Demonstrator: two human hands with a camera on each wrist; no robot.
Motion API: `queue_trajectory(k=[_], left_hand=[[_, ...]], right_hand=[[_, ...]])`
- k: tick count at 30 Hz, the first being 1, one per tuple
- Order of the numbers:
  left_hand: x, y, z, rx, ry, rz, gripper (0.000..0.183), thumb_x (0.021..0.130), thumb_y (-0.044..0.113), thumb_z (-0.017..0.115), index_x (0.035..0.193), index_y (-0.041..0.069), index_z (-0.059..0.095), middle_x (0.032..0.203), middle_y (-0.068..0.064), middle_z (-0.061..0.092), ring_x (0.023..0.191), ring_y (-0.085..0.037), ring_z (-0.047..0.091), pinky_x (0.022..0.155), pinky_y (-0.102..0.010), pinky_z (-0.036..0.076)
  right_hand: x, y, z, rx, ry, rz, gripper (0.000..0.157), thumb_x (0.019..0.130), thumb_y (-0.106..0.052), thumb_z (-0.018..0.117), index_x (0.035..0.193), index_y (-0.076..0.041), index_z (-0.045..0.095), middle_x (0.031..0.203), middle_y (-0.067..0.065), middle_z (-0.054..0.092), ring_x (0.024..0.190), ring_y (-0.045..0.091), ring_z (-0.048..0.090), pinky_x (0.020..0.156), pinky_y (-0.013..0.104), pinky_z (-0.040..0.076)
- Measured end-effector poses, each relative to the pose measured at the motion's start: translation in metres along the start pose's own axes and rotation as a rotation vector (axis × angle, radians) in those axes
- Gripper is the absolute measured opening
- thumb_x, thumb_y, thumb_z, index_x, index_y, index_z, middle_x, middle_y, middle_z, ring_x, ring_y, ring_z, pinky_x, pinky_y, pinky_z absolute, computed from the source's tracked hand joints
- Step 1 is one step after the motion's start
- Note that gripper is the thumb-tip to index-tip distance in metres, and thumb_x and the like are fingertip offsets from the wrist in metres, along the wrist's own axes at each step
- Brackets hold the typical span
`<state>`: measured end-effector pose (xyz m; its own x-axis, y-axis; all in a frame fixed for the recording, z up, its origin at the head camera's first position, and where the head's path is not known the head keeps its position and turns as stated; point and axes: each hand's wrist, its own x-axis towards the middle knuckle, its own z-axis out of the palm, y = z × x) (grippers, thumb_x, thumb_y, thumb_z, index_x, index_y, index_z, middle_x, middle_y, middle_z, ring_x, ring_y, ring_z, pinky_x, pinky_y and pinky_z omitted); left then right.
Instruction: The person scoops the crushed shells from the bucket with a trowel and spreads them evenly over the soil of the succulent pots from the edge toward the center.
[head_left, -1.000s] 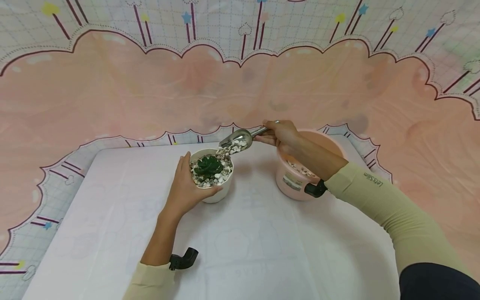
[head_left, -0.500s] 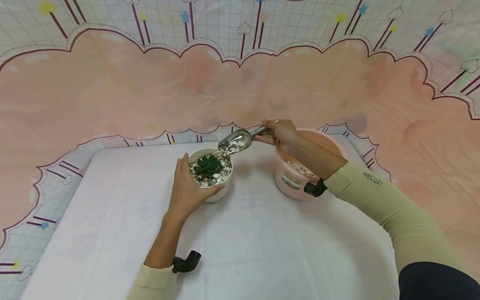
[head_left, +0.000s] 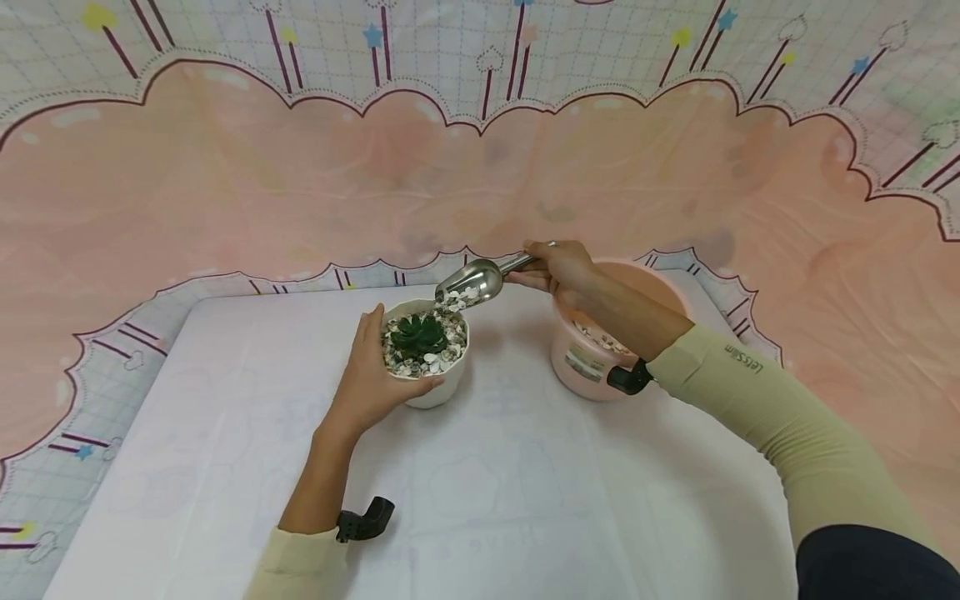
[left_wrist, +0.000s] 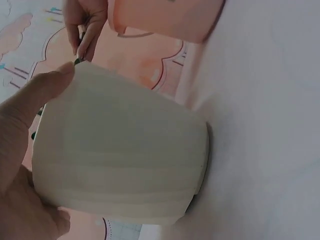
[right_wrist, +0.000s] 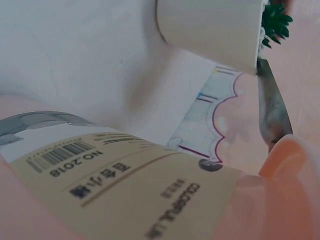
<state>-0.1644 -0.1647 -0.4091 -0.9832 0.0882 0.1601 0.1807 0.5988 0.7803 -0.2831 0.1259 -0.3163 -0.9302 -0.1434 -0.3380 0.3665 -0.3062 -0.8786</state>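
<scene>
My left hand grips a white pot, fingers round its far left side and thumb along the front. A dark green succulent sits in the pot among pale and dark pebbles. With my right hand I hold a metal scoop by its handle, its mouth tipped down at the pot's far right rim. White pebbles lie in the scoop's mouth. In the left wrist view the pot hides most of the scoop; the right hand is hidden in the right wrist view.
A pink bucket with pebbles inside stands on the right, under my right forearm. Its printed label fills the right wrist view's lower part. White cloth covers the table; a patterned peach curtain hangs behind.
Fewer pebbles show in the scoop than before, and they have slid toward its mouth and the pot. The scoop and both hands have barely moved.
</scene>
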Motion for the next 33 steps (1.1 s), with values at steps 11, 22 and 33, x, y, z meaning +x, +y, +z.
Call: queue_trajectory(k=[11, 22, 33], left_hand=[[-0.009, 0.009, 0.016, 0.058, 0.125, -0.047, 0.135, 0.073, 0.045, 0.097, 0.167, 0.001, 0.010, 0.169, -0.027, 0.015, 0.157, -0.043, 0.016, 0.121, -0.062, 0.027], [0.002, -0.009, 0.003, -0.013, -0.001, 0.043, 0.134, 0.070, 0.037, 0.099, 0.168, 0.003, 0.014, 0.167, -0.024, 0.025, 0.153, -0.041, 0.028, 0.118, -0.064, 0.031], [-0.009, 0.006, 0.017, 0.070, 0.115, 0.013, 0.134, 0.072, 0.044, 0.098, 0.167, 0.000, 0.013, 0.168, -0.028, 0.018, 0.157, -0.044, 0.014, 0.121, -0.062, 0.027]], right_hand=[[0.000, 0.001, 0.000, 0.006, -0.006, -0.001, 0.020, 0.111, -0.009, 0.053, 0.104, 0.008, 0.061, 0.085, 0.022, 0.074, 0.072, 0.029, 0.078, 0.076, 0.031, 0.062], [0.002, 0.002, -0.001, 0.007, -0.020, -0.005, 0.019, 0.112, -0.009, 0.052, 0.106, 0.008, 0.059, 0.086, 0.022, 0.074, 0.073, 0.027, 0.078, 0.078, 0.030, 0.061], [0.001, 0.002, 0.000, 0.020, -0.028, -0.005, 0.019, 0.112, -0.008, 0.051, 0.106, 0.008, 0.060, 0.083, 0.022, 0.074, 0.072, 0.028, 0.078, 0.078, 0.030, 0.061]])
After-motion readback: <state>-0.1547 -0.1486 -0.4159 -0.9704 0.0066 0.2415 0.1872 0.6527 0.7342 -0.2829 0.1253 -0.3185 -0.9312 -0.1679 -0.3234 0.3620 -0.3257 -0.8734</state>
